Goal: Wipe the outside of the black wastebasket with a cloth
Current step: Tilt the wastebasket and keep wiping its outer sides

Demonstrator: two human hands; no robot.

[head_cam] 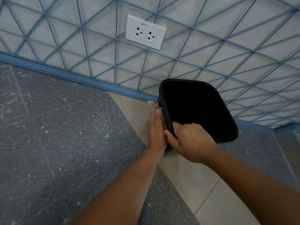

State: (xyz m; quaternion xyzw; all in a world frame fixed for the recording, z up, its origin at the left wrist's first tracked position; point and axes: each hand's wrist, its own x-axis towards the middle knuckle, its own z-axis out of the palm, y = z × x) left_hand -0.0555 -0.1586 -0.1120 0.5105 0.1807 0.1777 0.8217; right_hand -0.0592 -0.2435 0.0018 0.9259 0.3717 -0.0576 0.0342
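The black wastebasket (199, 109) stands on the floor close to the wall, its dark opening facing up at me. My right hand (190, 140) grips its near rim, fingers curled inside and thumb on the outer left edge. My left hand (156, 127) lies flat against the basket's left outer side, pressing a thin pale cloth (152, 105) onto it. Only the cloth's tip shows past my fingertips and a sliver along my palm; the rest is hidden under the hand.
A wall with a blue triangle pattern (211, 46) rises behind the basket, carrying a white double socket (145, 32). A blue skirting strip (73, 75) runs along its base. The floor is dark speckled tile (56, 135) with a beige tile strip (203, 192).
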